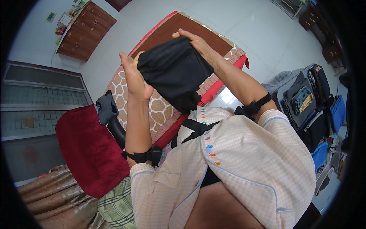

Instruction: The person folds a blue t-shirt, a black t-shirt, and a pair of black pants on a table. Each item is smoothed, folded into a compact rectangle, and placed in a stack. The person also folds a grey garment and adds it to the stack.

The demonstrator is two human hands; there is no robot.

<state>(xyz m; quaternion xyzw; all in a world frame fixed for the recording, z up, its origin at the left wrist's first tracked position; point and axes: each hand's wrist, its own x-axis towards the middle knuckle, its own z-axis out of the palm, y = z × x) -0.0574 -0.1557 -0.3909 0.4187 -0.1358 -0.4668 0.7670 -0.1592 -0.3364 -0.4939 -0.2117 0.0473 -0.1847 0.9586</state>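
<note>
A folded piece of black cloth, perhaps a garment, is held up in front of my chest between both hands. My left hand holds its left edge, thumb raised and most of the fingers hidden by the fabric. At the upper right corner, my right hand grips the cloth, its fingers partly out of sight. The fabric is gathered along the left side and sags into a darker bunch at the bottom. Beneath it lies a bed with a giraffe-print cover and red edging.
A brown mat covers the bed's far part. To the left are a dark red velvet-covered chair back and a grey cloth. Folded clothes lie at right. A wooden cabinet stands by the wall.
</note>
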